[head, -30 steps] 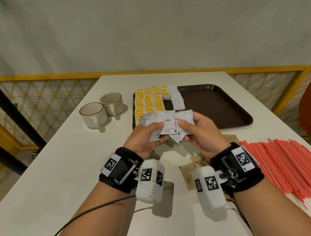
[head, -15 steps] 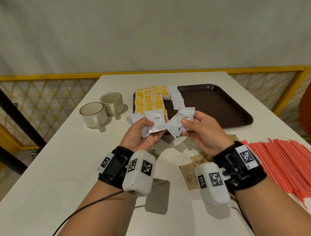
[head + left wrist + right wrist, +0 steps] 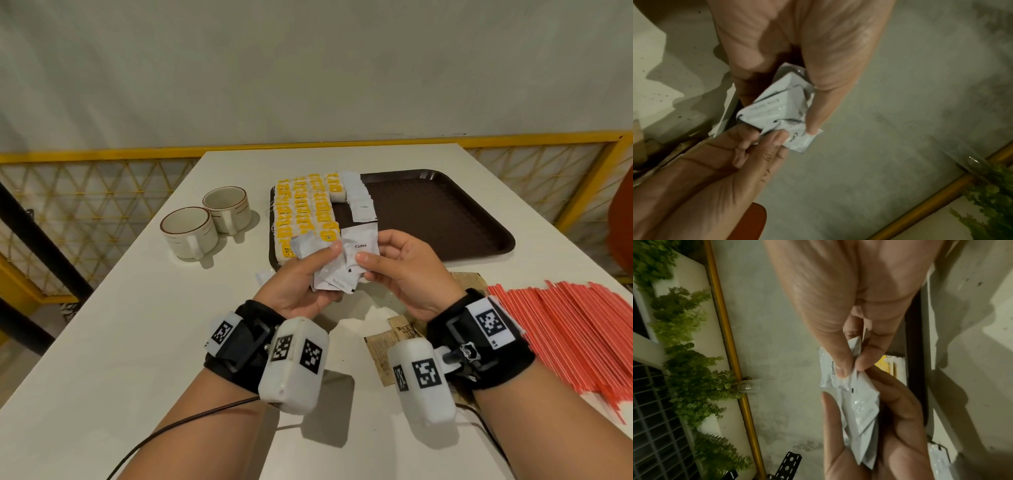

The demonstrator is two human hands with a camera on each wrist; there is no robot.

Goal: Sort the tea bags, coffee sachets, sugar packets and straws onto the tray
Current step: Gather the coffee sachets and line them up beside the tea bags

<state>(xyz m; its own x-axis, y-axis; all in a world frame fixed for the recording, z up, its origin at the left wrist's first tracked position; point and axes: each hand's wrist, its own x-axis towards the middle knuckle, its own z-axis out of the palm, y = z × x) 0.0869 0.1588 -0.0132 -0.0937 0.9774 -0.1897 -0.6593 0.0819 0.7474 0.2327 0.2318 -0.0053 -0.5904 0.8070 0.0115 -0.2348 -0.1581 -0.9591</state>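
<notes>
Brought back together since a half-second ago, both hands pinching coffee sachets (image 3: 346, 263), tray's (image 3: 445, 219) sachet row seemingly at twelve o'clock.

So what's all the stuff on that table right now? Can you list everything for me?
tray: one, dark brown, far middle of the table
tea bags: many, yellow and white, in rows on the tray's left part
coffee sachets on the tray: a short overlapping row, white, just right of the tea bags
coffee sachets in hand: a small bunch, white, held above the tray's near edge
sugar packets: a few, brown, on the table under the right wrist
straws: a large pile, red, near right of the table
cups: two, cream with a brown rim, left of the tray
table: one, white
left hand: grips the bunch
right hand: pinches the top sachet
</notes>
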